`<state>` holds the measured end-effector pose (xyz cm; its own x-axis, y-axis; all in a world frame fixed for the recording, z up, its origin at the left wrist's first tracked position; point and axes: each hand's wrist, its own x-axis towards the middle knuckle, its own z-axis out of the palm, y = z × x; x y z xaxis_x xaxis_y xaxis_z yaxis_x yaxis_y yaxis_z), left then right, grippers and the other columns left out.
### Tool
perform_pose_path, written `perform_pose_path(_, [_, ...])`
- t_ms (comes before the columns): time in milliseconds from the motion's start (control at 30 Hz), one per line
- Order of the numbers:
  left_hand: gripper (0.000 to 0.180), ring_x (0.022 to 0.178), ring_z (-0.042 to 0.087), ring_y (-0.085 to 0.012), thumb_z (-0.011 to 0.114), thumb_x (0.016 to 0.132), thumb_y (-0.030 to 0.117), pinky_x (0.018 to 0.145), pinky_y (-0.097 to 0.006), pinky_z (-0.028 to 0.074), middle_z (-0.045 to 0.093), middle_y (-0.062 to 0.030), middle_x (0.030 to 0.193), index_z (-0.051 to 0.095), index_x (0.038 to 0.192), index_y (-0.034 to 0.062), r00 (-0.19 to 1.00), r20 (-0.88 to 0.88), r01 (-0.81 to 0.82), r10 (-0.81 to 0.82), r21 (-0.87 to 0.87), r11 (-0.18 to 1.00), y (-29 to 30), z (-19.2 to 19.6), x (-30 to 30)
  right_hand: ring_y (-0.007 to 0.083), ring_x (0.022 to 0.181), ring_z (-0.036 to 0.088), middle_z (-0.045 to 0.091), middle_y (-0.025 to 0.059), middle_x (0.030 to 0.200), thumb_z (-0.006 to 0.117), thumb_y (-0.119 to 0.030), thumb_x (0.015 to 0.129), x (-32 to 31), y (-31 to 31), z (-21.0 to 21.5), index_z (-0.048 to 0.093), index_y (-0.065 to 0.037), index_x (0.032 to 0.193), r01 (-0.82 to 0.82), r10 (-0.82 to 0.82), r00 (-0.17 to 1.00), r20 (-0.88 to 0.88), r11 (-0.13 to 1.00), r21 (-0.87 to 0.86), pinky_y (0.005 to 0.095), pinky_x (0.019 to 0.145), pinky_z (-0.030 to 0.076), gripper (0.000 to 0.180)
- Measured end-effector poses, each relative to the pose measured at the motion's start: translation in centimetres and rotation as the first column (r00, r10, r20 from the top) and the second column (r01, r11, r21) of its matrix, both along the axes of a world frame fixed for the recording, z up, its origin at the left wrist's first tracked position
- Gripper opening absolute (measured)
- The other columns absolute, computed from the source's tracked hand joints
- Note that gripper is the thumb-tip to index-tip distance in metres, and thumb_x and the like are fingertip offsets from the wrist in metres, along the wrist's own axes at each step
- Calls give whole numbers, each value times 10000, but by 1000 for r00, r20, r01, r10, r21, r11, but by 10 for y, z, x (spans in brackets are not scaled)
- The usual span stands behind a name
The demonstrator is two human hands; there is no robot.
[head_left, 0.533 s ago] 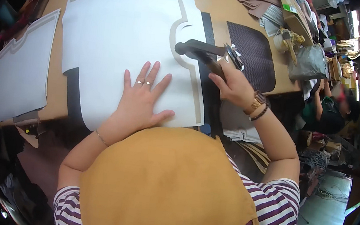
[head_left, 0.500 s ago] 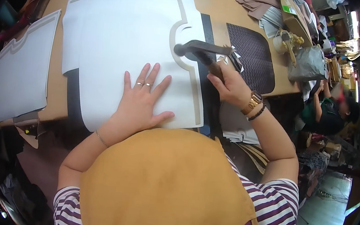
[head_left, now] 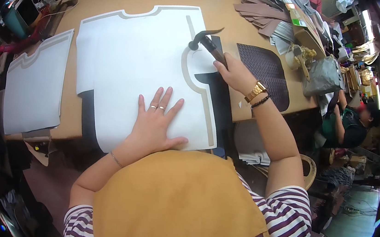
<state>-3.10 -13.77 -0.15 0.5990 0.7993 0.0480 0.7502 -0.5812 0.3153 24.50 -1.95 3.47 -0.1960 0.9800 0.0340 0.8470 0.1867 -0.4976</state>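
Note:
A large white sheet point(head_left: 127, 56) with grey strips along its far and right edges lies over a dark board point(head_left: 88, 112) on the table. My left hand point(head_left: 152, 124) rests flat on the sheet's near part, fingers spread. My right hand point(head_left: 238, 75) is wrapped round the handle of a claw hammer point(head_left: 205, 40). The hammer's round face is over the curved grey strip point(head_left: 187, 67) at the sheet's right side; whether it touches cannot be made out. Beside the curve, a rounded white piece point(head_left: 207, 62) shows, with a dark gap below it.
A second white stack of sheets point(head_left: 36, 84) lies at the left. To the right are a dark woven-textured piece point(head_left: 266, 73), brown strips point(head_left: 259, 14) and a grey bag point(head_left: 324, 75). Small white scraps point(head_left: 240, 104) lie near the table edge. Another person point(head_left: 351, 121) is at the far right.
My right hand and the hammer have moved farther away along the curved strip, and the hammer is turned differently. My left hand stays on the sheet. The whole view has shifted slightly.

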Motion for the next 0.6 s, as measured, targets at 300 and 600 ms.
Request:
perform_pose_path(300, [722, 1433, 271, -358, 653, 817, 521, 1045, -703, 236, 283, -150, 1560, 434, 1447, 245, 994, -57, 92, -94, -32, 995, -24, 5, -31, 364, 758, 624, 619, 229, 796, 560, -353, 956, -1, 9, 17, 572, 12, 959, -11, 15, 998, 63, 997, -76, 427, 698, 479, 364])
perform_pose_path(600, [606, 1396, 351, -332, 647, 804, 287, 1030, -709, 276, 338, -102, 1542, 495, 1390, 284, 989, -46, 135, -141, -117, 984, -47, 14, -70, 417, 769, 616, 627, 247, 819, 543, -347, 969, 13, 18, 6, 530, 19, 1034, -29, 34, 998, -61, 996, 83, 447, 699, 481, 372])
